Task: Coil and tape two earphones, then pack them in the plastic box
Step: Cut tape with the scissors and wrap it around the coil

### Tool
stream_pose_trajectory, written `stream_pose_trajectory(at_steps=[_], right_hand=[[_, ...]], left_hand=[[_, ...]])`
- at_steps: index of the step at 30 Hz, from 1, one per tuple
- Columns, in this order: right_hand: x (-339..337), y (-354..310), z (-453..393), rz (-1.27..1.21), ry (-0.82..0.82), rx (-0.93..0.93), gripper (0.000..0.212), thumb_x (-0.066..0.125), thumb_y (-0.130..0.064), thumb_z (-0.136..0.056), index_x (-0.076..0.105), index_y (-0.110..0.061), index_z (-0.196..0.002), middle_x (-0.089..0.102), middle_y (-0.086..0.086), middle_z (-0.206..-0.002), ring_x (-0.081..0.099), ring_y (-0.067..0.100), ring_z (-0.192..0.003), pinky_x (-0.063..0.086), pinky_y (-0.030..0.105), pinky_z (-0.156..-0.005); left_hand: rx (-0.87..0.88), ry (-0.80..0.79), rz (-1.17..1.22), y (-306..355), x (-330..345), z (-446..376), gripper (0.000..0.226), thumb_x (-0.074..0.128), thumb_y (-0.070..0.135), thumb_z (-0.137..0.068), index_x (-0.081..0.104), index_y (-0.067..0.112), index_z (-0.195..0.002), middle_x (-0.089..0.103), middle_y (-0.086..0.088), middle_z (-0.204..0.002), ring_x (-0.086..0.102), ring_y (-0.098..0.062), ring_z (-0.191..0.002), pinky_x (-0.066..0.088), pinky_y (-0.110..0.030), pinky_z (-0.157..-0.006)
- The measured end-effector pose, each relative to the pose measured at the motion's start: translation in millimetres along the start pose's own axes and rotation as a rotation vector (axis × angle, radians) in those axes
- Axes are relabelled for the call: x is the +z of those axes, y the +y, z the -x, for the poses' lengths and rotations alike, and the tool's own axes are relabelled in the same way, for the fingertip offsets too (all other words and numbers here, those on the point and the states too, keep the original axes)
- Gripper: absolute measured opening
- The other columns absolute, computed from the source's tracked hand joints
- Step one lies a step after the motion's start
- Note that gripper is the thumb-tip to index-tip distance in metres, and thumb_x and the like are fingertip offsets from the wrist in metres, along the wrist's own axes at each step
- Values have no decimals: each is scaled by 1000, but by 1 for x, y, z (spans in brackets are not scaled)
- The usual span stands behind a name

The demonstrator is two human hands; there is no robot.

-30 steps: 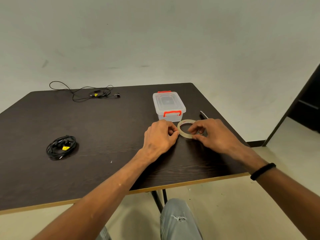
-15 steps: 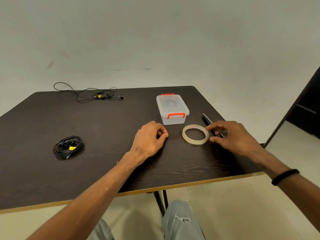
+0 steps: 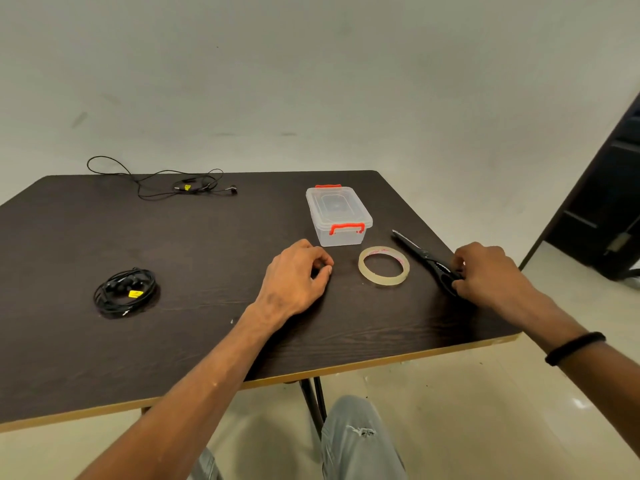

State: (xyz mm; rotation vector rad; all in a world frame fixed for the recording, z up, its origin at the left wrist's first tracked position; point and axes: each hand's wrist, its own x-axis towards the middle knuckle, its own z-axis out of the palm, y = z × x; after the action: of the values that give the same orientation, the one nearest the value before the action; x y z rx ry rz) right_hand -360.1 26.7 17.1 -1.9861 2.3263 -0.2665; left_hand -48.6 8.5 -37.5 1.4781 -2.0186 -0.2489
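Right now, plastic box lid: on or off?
On. The plastic box has its clear lid seated flat on top, with the near orange latch down over the rim. Contents cannot tell.

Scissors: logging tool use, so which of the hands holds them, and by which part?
The right hand grips the scissors at the handle end. The left hand holds nothing visible.

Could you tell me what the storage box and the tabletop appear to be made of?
The storage box looks like clear, glossy plastic: the table shows through its walls, and its latches are orange. The tabletop appears to be dark wood-grain laminate over board, judging by the matte streaked grain and pale edge.
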Motion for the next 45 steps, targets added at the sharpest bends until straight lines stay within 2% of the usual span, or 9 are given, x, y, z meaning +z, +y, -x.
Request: stream_pose_trajectory(at_steps=[6,10,14,18,23,27,33,39,45], right_hand=[[-24,-7,2,-54,-58,17,34,87,-24,-73,65,-21,-99,68,5,-92,68,27,-79,60,44,-78],[-49,-4,11,-67,-4,-58,35,84,-19,-78,72,-29,-109,76,-5,-91,72,21,-84,57,39,-81],[-75,-11,27,-31,6,-281,37,83,-20,-84,71,-38,-114,74,-8,-95,70,19,-92,57,41,-87],[-87,-21,26,49,-40,-543,38,80,-23,-90,70,-37,-124,68,-15,-98,65,10,-94,49,27,-85],[-91,-40,8,346,-32,-738,51,79,-46,-86,64,-35,-134,56,-11,-96,52,14,-94,38,29,-80],[-95,-56,1,442,-41,-771,57,77,-52,-84,63,-33,-137,59,-5,-102,50,16,-98,37,30,-83],[-91,-70,0,468,-66,-800,55,75,-48,-87,64,-32,-139,53,-11,-102,44,11,-99,31,26,-85],[-104,-67,-2,430,-101,-805,57,80,-49,-82,66,-34,-135,58,-12,-98,54,13,-97,48,30,-85],[-102,-63,1,431,-95,-819,57,80,-49,-82,67,-34,-135,58,-12,-97,54,13,-98,50,31,-87]], left_hand=[[15,-1,14,0,-2,1,20,64,39,-99,75,29,-113,63,10,-105,58,-5,-90,56,-29,-84],[22,-8,32,-1,-2,0,20,64,36,-99,74,28,-114,64,10,-106,58,-5,-89,57,-29,-84],[25,-6,37,-1,-1,0,18,64,33,-99,74,29,-113,64,11,-106,57,-5,-85,54,-26,-81],[27,-15,33,0,-2,0,18,63,31,-99,74,30,-114,64,11,-109,56,-5,-86,47,-21,-78],[29,-10,32,1,-1,0,19,62,30,-100,74,28,-115,64,11,-110,57,-5,-91,48,-22,-80],[34,-2,26,1,-1,0,19,63,31,-99,73,29,-115,66,11,-109,59,-6,-92,53,-24,-83],[41,6,34,0,-1,0,19,65,32,-98,74,28,-114,68,11,-107,60,-5,-91,56,-26,-84],[22,22,52,0,-2,0,17,65,27,-98,75,25,-111,67,10,-104,61,-7,-91,58,-30,-85],[28,43,54,-1,0,1,16,65,28,-97,74,26,-110,66,11,-101,61,-6,-88,59,-31,-83]])
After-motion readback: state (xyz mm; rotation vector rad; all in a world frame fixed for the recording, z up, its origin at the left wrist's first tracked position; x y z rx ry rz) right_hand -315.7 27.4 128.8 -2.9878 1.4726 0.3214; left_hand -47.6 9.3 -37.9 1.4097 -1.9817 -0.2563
